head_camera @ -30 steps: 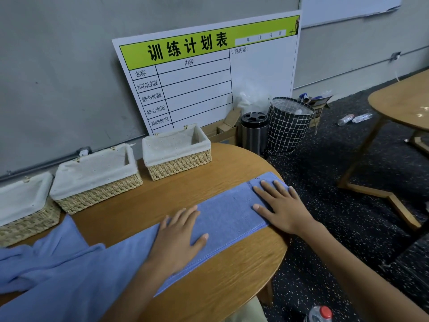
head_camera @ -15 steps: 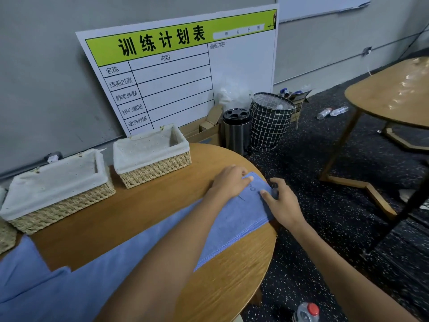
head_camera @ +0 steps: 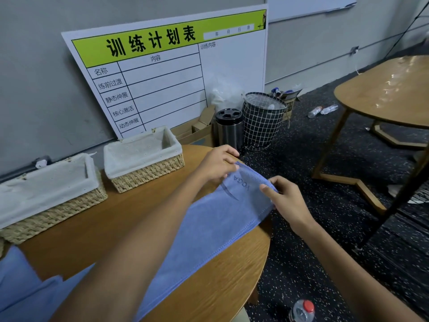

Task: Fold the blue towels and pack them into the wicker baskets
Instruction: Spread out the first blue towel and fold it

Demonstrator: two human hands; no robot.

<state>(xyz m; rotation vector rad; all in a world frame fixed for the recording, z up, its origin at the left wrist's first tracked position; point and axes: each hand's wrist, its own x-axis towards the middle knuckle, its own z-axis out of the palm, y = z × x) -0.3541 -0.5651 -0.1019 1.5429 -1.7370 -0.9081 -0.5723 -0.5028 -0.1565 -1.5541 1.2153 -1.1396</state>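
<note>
A long blue towel (head_camera: 209, 226) lies folded into a strip across the round wooden table (head_camera: 111, 228). Its right end is lifted and turned back, showing a printed logo. My left hand (head_camera: 217, 166) pinches the far corner of that end, and my right hand (head_camera: 285, 201) pinches the near corner. Two wicker baskets with white liners stand at the table's back: one (head_camera: 144, 159) just left of my left hand, another (head_camera: 48, 194) further left. More blue towel fabric (head_camera: 21, 287) bunches at the lower left.
A large schedule board (head_camera: 174, 73) leans on the wall behind the baskets. On the dark floor stand a steel bin (head_camera: 229, 129), a checked bin (head_camera: 262, 122) and cardboard boxes. A second wooden table (head_camera: 390, 89) is at right. A red-capped bottle (head_camera: 301, 311) sits below.
Both hands went from pressing flat on the towel to its right end, took its corners, and have lifted and turned that end back leftward, exposing the logo.
</note>
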